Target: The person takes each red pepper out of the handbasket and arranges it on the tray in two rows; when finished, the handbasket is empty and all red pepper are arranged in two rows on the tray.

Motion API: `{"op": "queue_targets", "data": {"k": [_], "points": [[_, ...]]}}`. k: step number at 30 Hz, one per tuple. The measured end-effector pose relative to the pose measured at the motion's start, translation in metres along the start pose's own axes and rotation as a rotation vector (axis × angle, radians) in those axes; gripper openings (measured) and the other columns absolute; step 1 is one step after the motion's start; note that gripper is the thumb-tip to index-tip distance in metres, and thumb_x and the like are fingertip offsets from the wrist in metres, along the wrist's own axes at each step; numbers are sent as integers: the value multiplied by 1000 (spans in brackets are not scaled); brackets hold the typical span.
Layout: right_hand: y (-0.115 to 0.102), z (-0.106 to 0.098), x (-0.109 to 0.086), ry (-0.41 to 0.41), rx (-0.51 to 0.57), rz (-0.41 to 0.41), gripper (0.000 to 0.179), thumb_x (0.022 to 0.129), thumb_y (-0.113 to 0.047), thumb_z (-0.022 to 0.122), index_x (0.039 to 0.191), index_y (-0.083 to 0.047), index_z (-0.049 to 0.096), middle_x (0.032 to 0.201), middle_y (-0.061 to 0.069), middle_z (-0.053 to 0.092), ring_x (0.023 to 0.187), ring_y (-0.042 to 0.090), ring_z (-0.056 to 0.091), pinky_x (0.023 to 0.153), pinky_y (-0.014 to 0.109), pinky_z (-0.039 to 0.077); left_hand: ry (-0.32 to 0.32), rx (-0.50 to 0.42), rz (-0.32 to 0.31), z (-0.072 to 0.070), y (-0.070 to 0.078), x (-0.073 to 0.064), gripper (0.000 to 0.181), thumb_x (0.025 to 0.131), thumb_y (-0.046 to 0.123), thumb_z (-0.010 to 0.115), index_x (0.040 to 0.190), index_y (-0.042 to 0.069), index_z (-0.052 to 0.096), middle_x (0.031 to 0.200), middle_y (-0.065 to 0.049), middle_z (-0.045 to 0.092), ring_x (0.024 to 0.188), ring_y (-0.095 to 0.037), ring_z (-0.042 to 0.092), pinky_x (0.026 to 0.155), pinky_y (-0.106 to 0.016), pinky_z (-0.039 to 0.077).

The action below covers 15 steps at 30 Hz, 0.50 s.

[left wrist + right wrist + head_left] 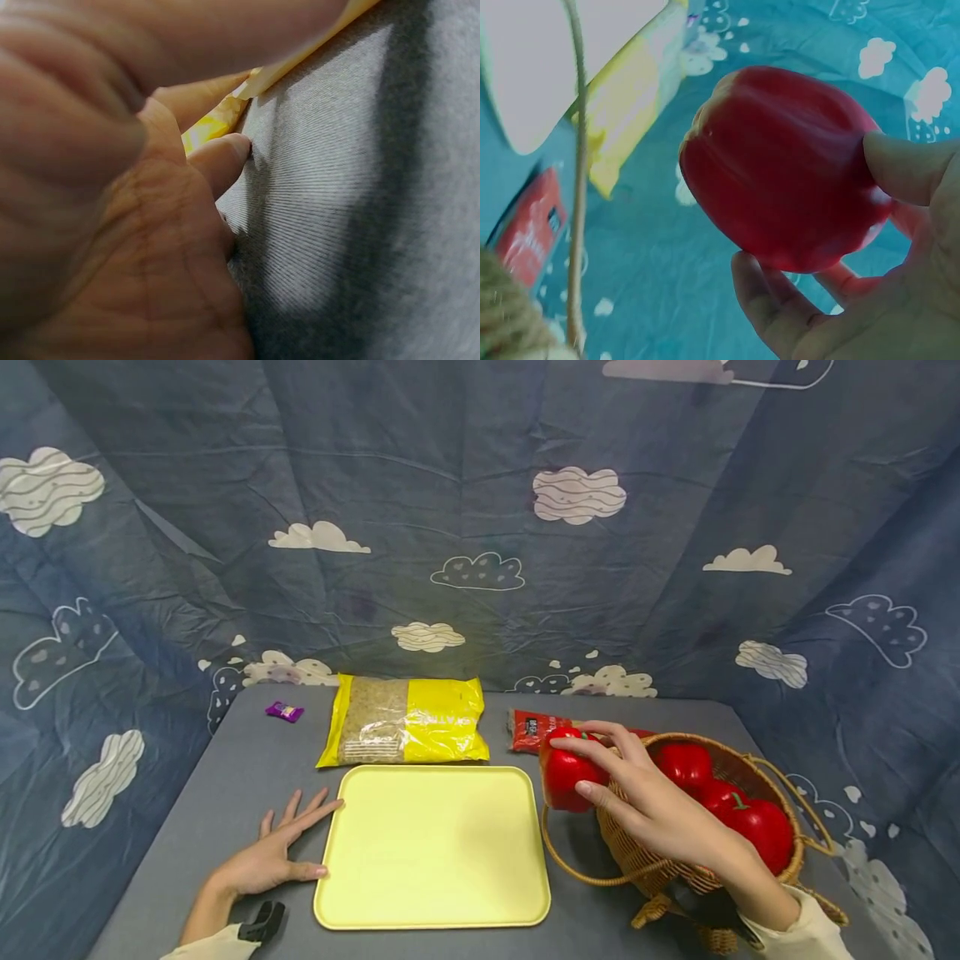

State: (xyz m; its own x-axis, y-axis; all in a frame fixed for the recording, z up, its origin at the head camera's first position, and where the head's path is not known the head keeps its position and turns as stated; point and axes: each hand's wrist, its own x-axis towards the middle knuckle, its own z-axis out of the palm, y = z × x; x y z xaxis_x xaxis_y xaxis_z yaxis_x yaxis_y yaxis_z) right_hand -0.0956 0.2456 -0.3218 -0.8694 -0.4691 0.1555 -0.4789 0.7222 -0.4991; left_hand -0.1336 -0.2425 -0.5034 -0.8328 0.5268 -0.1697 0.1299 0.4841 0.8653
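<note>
A red bell pepper (567, 774) is held by my right hand (651, 793), thumb on one side and fingers on the other. In the right wrist view the pepper (780, 169) shows whole and glossy, raised beside a basket handle. The wicker basket (637, 847) stands under my right forearm with several more red peppers (759, 835) inside. My left hand (262, 860) has its fingers spread, the index fingertip and thumb at the left rim of the pale yellow tray (431, 852). In the left wrist view the palm (165, 247) is close over the grey cloth.
Behind the tray lies a yellow bag with a clear window (408, 720). A red packet (531, 729) lies behind the held pepper, and a small purple wrapped sweet (285, 712) is at the back left. The basket's looped handle (585, 878) reaches toward the tray. A cloud-patterned curtain (480, 510) surrounds the table.
</note>
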Motion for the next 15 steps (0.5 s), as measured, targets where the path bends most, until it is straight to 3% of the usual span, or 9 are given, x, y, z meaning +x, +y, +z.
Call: {"op": "queue_targets", "data": {"k": [8,15], "points": [[-12,24,19,38,28,-86,59,96,-23,68,149,-36,45,153,4,36,139,27,31,91,47,56,7,29,-19,1,-3,-1,90,83,31,79,159,21,31,166,-27,2,146,-52,-27,102,-75,-27],[-24,45,33,29,87,-132,57,97,-23,67,148,-37,46,152,4,36,140,27,31,93,50,54,11,17,0,1,-4,-1,89,84,30,79,158,18,32,165,-29,2,144,-54,-28,100,-76,-29]]}}
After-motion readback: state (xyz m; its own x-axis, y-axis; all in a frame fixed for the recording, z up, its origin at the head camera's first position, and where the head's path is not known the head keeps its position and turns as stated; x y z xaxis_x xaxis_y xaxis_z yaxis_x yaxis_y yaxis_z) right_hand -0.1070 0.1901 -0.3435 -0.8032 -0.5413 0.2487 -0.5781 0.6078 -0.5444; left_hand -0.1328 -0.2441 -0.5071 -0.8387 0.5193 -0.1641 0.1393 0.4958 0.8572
